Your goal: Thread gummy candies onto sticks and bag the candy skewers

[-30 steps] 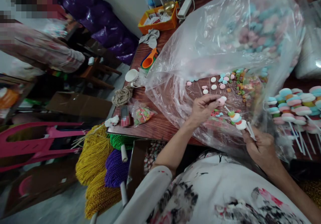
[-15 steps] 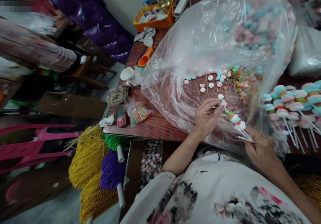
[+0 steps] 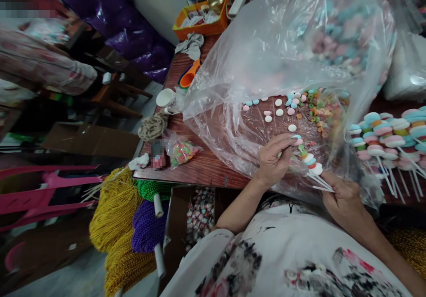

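Observation:
My left hand [image 3: 274, 158] is closed in a pinch on a pink-and-blue marshmallow [image 3: 297, 140], held just above the upper end of a candy skewer [image 3: 309, 160]. Threaded on that skewer are green, white, blue and orange pieces, with a white marshmallow [image 3: 316, 169] lowest. My right hand [image 3: 344, 195] grips the white sticks [image 3: 321, 183] from below, its fingers partly hidden. Beyond my left fingers, loose white marshmallows [image 3: 279, 112] and blue and pink ones lie on clear plastic. Small coloured gummy rings [image 3: 314, 110] are heaped to their right.
A big clear bag of pastel marshmallows [image 3: 346, 39] covers the table's back. Finished-looking marshmallow skewers [image 3: 389, 137] are piled at right. At left are a small candy bag [image 3: 183, 151], a white mug [image 3: 165, 98] and an orange scoop [image 3: 190, 75]. A co-worker's sleeve [image 3: 56, 64] shows far left.
The pink-and-blue marshmallow in my left fingers has turned so its blue side shows on top. My right hand and the skewer have shifted slightly left. The whole view has moved a little.

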`<state>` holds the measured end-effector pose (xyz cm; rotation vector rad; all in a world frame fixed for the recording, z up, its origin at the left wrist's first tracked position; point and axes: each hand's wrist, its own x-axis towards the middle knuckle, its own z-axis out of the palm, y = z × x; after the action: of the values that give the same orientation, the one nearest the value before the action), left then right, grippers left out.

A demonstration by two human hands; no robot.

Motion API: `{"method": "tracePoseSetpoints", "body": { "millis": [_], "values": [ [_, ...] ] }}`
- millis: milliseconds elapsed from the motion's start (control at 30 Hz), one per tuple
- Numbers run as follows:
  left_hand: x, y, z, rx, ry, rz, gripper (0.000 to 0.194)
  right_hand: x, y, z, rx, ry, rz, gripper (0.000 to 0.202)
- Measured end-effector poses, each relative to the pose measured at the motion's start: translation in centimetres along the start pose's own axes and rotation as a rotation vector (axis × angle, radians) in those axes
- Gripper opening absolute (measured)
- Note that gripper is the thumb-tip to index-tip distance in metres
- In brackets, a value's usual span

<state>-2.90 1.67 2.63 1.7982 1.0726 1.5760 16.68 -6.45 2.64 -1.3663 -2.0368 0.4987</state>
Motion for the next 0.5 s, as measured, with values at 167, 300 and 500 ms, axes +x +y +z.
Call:
{"method": "tracePoseSetpoints", "body": {
  "millis": [167,300,500],
  "values": [
    [0.2,0.8,-0.7,0.102,-0.027,0.116,0.028,0.1,-0.6,0.5,0.074,0.019,-0.028,0.041],
    [0.2,1.0,-1.2,0.157,-0.054,0.211,0.034,0.2,-0.7,1.0,0.112,0.014,-0.023,0.043],
    [0.2,0.5,-1.3,0.264,-0.088,0.363,0.037,0.6,-1.0,1.3,0.148,-0.014,0.007,0.034]
  ]
}}
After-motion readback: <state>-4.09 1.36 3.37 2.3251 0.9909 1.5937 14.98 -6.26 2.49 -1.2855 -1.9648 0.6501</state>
